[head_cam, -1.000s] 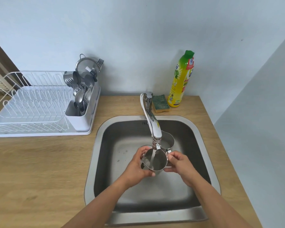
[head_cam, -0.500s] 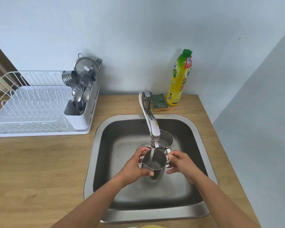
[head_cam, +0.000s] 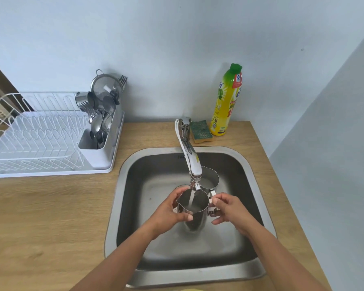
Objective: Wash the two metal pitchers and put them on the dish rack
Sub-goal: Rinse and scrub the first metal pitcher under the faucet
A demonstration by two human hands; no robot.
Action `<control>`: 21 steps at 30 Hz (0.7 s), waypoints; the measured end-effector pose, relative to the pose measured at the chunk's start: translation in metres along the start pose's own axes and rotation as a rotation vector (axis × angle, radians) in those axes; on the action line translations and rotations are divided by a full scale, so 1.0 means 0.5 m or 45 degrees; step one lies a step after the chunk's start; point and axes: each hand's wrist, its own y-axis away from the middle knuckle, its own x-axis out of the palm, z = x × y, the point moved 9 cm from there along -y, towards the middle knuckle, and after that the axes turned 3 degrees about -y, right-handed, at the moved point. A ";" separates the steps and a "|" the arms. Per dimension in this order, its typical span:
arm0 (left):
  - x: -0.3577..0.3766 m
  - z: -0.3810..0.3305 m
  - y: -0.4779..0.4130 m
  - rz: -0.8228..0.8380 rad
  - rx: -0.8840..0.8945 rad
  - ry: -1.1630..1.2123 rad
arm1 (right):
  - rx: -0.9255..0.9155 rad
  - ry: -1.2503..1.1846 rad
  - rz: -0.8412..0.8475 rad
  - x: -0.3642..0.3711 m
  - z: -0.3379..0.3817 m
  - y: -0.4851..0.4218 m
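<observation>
A metal pitcher [head_cam: 192, 208] is held upright over the steel sink [head_cam: 122, 206], right under the tap [head_cam: 190, 158], and a thin stream of water runs into it. My left hand [head_cam: 168, 213] wraps the pitcher's left side with the thumb across its front. My right hand [head_cam: 229, 208] pinches the handle on its right side. The second metal pitcher [head_cam: 210, 178] stands upright in the sink behind the tap spout, partly hidden by it. The white dish rack [head_cam: 36, 143] sits on the counter to the left of the sink.
The rack's cutlery bin [head_cam: 99, 131] holds spoons, forks, a strainer and a metal cup. A green sponge [head_cam: 201, 131] and a yellow dish soap bottle [head_cam: 227, 99] stand behind the sink against the wall. A grey wall closes the right side.
Both hands have kept the pitcher under the running tap. It has turned from tilted towards me to upright, with its spout now at the left.
</observation>
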 end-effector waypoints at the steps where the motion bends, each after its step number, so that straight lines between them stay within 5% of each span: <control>1: 0.002 0.003 -0.001 -0.001 -0.017 0.007 | 0.003 -0.018 -0.022 -0.003 0.001 0.000; 21: -0.014 0.079 -0.013 -0.088 -0.563 0.125 | 0.214 0.489 -0.120 0.041 -0.020 -0.002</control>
